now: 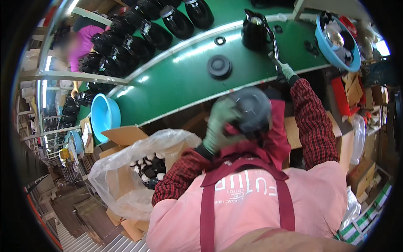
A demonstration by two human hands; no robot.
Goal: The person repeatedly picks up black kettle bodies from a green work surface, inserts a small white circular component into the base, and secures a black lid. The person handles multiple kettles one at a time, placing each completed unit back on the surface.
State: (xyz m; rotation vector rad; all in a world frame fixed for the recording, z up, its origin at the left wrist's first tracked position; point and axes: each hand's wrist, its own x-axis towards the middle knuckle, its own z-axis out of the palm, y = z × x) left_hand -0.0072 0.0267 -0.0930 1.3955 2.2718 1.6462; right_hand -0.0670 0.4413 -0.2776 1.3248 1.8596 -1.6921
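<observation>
My left hand [222,122], in a pale green glove, is closed at the left side of a dark, round, pot-like thing [253,108] in front of my apron. Motion blurs both, and the thing's exact kind is unclear. Stretched forward, my gloved right hand [286,70] is closed at the lower end of the long handle of a black jug [253,35]. The jug stands on the green bench [180,86]. Between my hands and the jug lie a black round lid-like disc [219,66] and a small black ring with a pale centre [219,40].
Many black jugs [155,34] crowd the far left, near a person in purple [86,40]. A blue basin [352,63] of parts stands right, another blue basin [105,117] left. Below is a plastic-lined carton [111,180] with black and white caps [150,170].
</observation>
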